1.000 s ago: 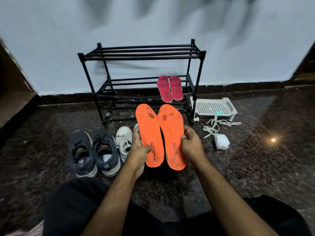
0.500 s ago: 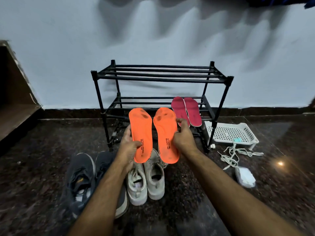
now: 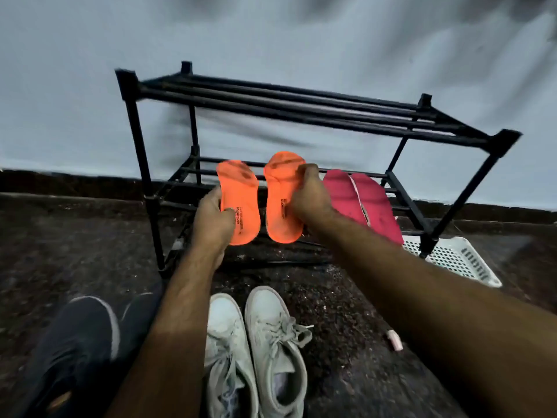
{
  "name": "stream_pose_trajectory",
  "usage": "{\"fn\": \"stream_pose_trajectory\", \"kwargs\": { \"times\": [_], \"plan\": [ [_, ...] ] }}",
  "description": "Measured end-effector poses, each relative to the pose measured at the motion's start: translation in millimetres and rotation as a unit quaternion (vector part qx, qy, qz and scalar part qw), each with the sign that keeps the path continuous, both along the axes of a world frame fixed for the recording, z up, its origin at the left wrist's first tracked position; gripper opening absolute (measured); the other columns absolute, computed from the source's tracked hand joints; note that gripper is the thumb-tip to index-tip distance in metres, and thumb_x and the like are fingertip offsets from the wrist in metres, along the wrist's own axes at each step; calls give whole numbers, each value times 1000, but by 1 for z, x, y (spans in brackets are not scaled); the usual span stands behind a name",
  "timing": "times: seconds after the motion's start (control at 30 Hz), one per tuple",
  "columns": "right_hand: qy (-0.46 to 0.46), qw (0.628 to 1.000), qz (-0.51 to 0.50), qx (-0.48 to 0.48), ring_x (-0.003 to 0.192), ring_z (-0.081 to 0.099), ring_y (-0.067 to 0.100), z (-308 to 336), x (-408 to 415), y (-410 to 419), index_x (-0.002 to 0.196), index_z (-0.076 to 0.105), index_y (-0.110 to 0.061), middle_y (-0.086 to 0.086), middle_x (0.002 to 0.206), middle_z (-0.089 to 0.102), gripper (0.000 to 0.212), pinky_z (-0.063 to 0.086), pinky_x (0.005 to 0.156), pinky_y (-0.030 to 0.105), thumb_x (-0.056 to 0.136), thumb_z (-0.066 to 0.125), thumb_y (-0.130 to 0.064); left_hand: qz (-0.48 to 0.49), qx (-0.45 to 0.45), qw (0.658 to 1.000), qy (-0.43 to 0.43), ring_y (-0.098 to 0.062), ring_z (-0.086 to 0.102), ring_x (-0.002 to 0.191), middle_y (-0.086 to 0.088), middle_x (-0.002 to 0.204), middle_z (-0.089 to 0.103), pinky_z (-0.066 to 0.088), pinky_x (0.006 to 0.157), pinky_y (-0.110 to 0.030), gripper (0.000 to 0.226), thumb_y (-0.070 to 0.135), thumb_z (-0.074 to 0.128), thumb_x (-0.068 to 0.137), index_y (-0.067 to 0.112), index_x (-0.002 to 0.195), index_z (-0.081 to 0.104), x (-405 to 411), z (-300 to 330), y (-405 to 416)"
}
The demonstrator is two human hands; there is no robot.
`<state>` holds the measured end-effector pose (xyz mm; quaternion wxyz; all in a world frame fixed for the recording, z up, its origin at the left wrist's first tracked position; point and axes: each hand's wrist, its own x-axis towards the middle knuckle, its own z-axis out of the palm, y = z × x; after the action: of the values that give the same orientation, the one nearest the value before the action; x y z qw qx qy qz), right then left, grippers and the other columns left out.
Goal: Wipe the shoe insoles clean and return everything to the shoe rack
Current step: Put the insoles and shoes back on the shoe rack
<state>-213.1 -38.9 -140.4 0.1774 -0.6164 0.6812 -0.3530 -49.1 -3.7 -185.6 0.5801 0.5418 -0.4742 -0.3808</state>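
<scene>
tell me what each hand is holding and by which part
The left hand holds one orange insole by its lower left edge. The right hand holds the other orange insole along its right edge.

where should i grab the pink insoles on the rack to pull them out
Take the pink insoles by the near ends, which overhang the front of the shoe rack on its middle shelf. Come from the front right, since the right hand and an orange insole crowd their left. They are flat and thin, so pinch top and bottom.
</scene>
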Motion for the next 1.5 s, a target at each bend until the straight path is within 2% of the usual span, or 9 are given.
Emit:
{"fn": "stream_pose_trajectory", "kwargs": {
  "times": [0.1,0.17,0.3,0.47,0.7,0.9,1.07,1.23,1.5],
  "plan": [
    [45,999,13,3,102,62,33,-7,1,-14,131,47,-12,16,120,60,45,53,84,39,87,41,-6,52,-36,996,-69,-24,65,94,-12,110,67,52,85,-34,54,-6,44,78,15,123,64,-1,-10,-7],
    [92,996,12,14,109,59,38,-10,2,-11,137,46,-11,20,129,53,45,49,90,38,93,42,-7,76,-34,985,-148,-28,56,119,-17,130,55,38,104,-21,58,-6,49,82,6,139,55,-1,-11,-10],
    [144,989,20,5,111,56,42,-15,3,7,140,41,-7,23,137,37,42,46,97,42,100,46,-18,83,-20,984,-155,-25,45,135,-16,148,41,18,94,4,52,-10,52,91,1,141,52,-2,-15,-10],
    [176,981,28,-72,111,55,42,-28,5,50,133,48,-9,20,134,38,41,49,97,50,96,53,-27,159,-71,977,-124,-29,45,134,-18,144,48,23,102,-9,40,5,56,97,1,137,56,-8,-9,8],
    [179,982,66,-15,110,56,34,-54,10,142,128,48,-14,10,130,40,36,51,89,49,95,56,-27,178,-85,958,-207,-35,32,144,-21,151,40,32,117,-44,57,12,60,94,2,147,42,-24,-2,74],
    [240,964,109,30,112,53,28,-90,18,239,125,50,-19,4,122,49,31,45,90,46,97,47,-33,112,-28,924,-365,-34,47,127,-14,135,51,43,103,-45,45,18,62,92,9,135,53,-13,-25,174],
    [239,964,112,37,102,54,32,-127,21,290,113,58,-18,7,119,54,25,47,84,42,94,49,-31,-4,134,846,-516,-32,52,117,-10,122,59,47,95,-42,26,16,53,92,16,116,63,-10,-38,245],
    [287,954,72,52,109,49,25,-130,13,318,119,52,-23,-2,122,56,25,43,87,42,98,46,-33,-127,218,769,-588,-32,47,129,-7,138,52,43,102,-40,36,22,56,92,17,128,55,-23,-50,285],
    [267,942,143,145,100,61,34,-130,-18,357,116,56,-13,9,121,48,23,55,82,45,94,54,-19,-123,200,746,-623,-33,62,117,-11,132,54,51,93,-43,35,14,53,94,10,129,50,-56,-66,314]
  ]
}}
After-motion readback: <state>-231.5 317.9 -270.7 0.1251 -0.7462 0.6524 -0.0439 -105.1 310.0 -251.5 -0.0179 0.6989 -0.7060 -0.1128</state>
